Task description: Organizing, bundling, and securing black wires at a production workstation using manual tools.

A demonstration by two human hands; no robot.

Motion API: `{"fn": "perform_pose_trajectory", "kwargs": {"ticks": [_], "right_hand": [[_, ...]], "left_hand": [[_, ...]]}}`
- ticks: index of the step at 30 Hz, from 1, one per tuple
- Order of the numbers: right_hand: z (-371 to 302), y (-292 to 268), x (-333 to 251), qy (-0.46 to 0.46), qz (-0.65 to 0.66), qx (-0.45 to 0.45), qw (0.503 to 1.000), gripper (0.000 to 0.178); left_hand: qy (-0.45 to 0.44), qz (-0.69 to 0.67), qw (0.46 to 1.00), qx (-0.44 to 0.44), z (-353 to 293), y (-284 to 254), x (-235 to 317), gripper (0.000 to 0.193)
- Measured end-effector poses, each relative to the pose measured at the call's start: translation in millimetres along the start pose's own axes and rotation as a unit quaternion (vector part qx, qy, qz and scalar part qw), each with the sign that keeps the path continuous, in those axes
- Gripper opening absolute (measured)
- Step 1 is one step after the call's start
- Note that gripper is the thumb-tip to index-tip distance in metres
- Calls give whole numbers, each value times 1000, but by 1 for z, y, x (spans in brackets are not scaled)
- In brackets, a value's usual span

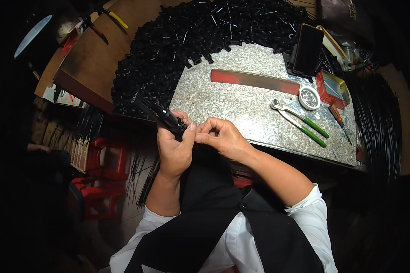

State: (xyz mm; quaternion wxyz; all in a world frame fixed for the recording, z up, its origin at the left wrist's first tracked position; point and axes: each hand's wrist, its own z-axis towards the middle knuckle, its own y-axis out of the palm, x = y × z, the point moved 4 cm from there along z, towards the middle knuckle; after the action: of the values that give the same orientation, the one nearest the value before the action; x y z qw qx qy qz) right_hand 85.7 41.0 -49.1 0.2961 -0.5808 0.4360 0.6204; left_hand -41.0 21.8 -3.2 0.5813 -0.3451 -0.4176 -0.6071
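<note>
The left hand (pixel 174 148) is curled around a bundle of black parts (pixel 163 110) just above the near edge of the surface (pixel 241 116), its thumb pressed along the near end; the right hand (pixel 223 138) meets it there, thumb and forefinger pinching something too fine to make out. For this fingertip work, it seems best to keep the left grip firm but not crushing, the near ends lined up and turned to the light, and the right wrist loose so that only the fingertips move. The bundle's pieces overlap too much to count. Beyond the hands, to the right, lie one pair of green-handled pliers (pixel 310 135) and one orange-handled screwdriver (pixel 335 114), then one white dish (pixel 309 108) of small shiny bits, uncountable here, and one red box (pixel 322 87) just beside it; one red-and-brown strip (pixel 255 82) lies across the middle, one dark phone (pixel 307 50) stands farther off, and at the far side is one heap of black tubular pieces (pixel 205 32), far too many to number
</note>
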Motion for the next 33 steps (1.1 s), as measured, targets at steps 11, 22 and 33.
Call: {"fn": "perform_pose_trajectory", "kwargs": {"ticks": [11, 22, 33], "right_hand": [[3, -1, 2, 2, 25, -19, 999, 20], [-1, 3, -4, -13, -3, 1, 1000, 20], [-1, 8, -5, -16, -2, -3, 1000, 19]], "left_hand": [[38, 27, 999, -11, -6, 0, 5, 27], [18, 50, 999, -1, -7, -8, -2, 31], [9, 12, 1000, -12, -4, -10, 2, 28]]}}
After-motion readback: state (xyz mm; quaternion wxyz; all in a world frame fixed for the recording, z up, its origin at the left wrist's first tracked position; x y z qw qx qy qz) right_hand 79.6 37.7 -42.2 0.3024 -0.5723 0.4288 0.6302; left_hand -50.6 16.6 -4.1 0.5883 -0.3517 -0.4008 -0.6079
